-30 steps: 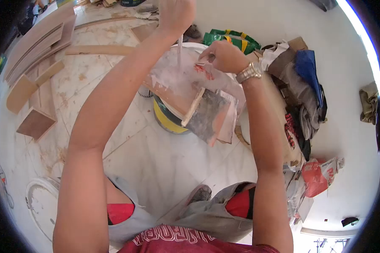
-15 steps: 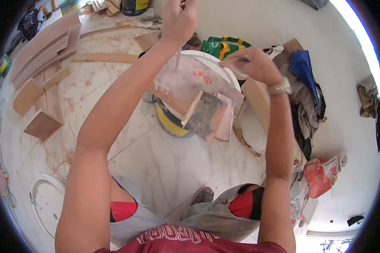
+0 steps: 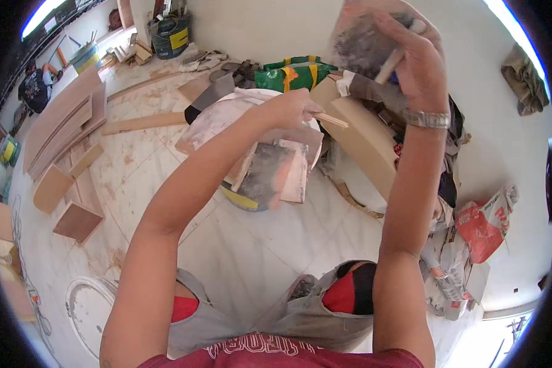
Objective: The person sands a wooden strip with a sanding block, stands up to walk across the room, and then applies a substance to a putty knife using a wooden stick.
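Observation:
In my left hand (image 3: 288, 110) is a thin pale wooden stick (image 3: 331, 119), pinched between the fingers and pointing right over the bucket's far rim. My raised right hand (image 3: 424, 64), at the upper right, grips a flat board (image 3: 365, 43) smeared dark grey, with a pale handle-like bar (image 3: 389, 66) against the palm. Below my left hand stands a dark bucket with a yellow band (image 3: 242, 199). A pinkish, smeared sheet (image 3: 202, 132) lies across its top, and on that rests a smaller board with dark smears (image 3: 264, 175).
Curved wooden pieces (image 3: 67, 119) lie on the tiled floor at left. Behind the bucket is a green bag (image 3: 294, 76); a long cardboard piece (image 3: 359, 138) leans at right. A red-and-white sack (image 3: 484, 224) sits by the right wall. Another person (image 3: 37, 86) is far left.
My left hand has come down and right, towards the bucket, with the stick now showing. My right hand has risen to the upper right, and the smeared board shows in it. The view has shifted.

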A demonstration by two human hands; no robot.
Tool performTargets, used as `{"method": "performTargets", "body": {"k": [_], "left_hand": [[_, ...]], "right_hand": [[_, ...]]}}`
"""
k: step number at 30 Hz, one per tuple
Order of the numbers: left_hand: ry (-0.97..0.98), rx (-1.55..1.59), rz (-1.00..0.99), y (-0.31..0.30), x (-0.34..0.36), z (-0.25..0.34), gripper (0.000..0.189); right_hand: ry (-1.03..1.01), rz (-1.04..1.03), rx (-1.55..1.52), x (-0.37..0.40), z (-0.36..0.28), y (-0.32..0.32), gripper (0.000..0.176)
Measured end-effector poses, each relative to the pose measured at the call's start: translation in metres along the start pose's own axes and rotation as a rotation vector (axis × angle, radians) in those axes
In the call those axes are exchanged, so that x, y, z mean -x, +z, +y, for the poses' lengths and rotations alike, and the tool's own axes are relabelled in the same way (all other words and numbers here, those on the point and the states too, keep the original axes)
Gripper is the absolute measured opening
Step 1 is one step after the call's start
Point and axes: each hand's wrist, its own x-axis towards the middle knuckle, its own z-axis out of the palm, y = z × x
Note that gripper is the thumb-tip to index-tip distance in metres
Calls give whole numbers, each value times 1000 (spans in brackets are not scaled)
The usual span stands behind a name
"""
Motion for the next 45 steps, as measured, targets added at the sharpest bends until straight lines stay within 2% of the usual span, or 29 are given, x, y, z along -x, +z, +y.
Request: {"method": "performTargets", "body": {"k": [1,2,3,4,6,8,10,12,14,16,17,19,20,21,22,26,27,29,30,31,33,34,37,39,40,42,44,45], "left_hand": [[-37,44,-43,4,-3,1,30],[-24,-39,-110,1,-7,6,28],[-14,-68,-100,5,-9,3,30],[-7,-98,-91,8,-10,-1,32],[30,-169,-34,10,1,-3,36],[102,-258,51,-10,26,21,41],[-423,-295,-170,-38,65,104,58],[-628,-374,-191,-32,105,146,88],[-456,-489,-113,-18,144,149,106],[-586,-310,-152,-21,143,150,111],[-667,-236,-147,-27,143,150,114],[-667,-272,-116,-25,138,142,118],[-672,-297,-97,-20,140,135,117],[-668,-312,-80,-14,143,127,117],[-673,-239,-30,-12,143,122,114],[-592,148,203,-12,154,86,100],[-648,184,143,-21,155,86,92],[-852,598,223,-42,168,84,76],[-1031,944,374,-49,177,88,69],[-1083,1136,492,-64,181,93,56],[-1081,1384,699,-72,197,100,47],[-1122,1442,738,-80,197,108,45],[-1277,1620,898,-116,205,167,43],[-1365,1762,990,-147,192,211,43],[-1296,1792,1014,-176,176,241,40],[-1348,1929,1024,-235,154,298,41],[-1386,2032,1059,-312,127,363,36],[-1347,2043,1116,-342,119,381,35]], "right_hand": [[25,42,-56,2,-6,18,21],[52,80,-116,7,-15,40,16],[81,116,-182,10,-18,51,17],[46,6,-162,6,-7,37,10],[21,7,-134,1,2,34,10],[21,12,-165,2,10,33,10],[21,26,-241,3,12,33,11],[75,65,-222,5,14,32,11],[81,122,-172,2,29,24,16],[40,179,-102,-6,61,10,28],[81,168,-141,-7,68,9,28],[63,93,-262,-6,75,22,29],[157,167,-283,-9,81,25,30],[105,166,-321,-6,76,36,32],[181,212,-253,-9,84,32,33],[188,308,-429,-8,80,43,36],[236,359,-426,1,72,42,37],[256,443,-417,12,51,44,37],[259,452,-381,18,40,45,36],[251,446,-371,18,40,44,36],[288,325,-298,23,36,35,32],[294,257,-285,23,34,38,30],[696,216,-38,21,-7,64,25],[612,-65,104,18,-50,81,25],[514,-83,142,12,-76,93,30],[354,-125,186,-11,-134,111,44],[235,-197,253,-56,-206,123,43],[144,-241,279,-77,-228,129,43]]}}
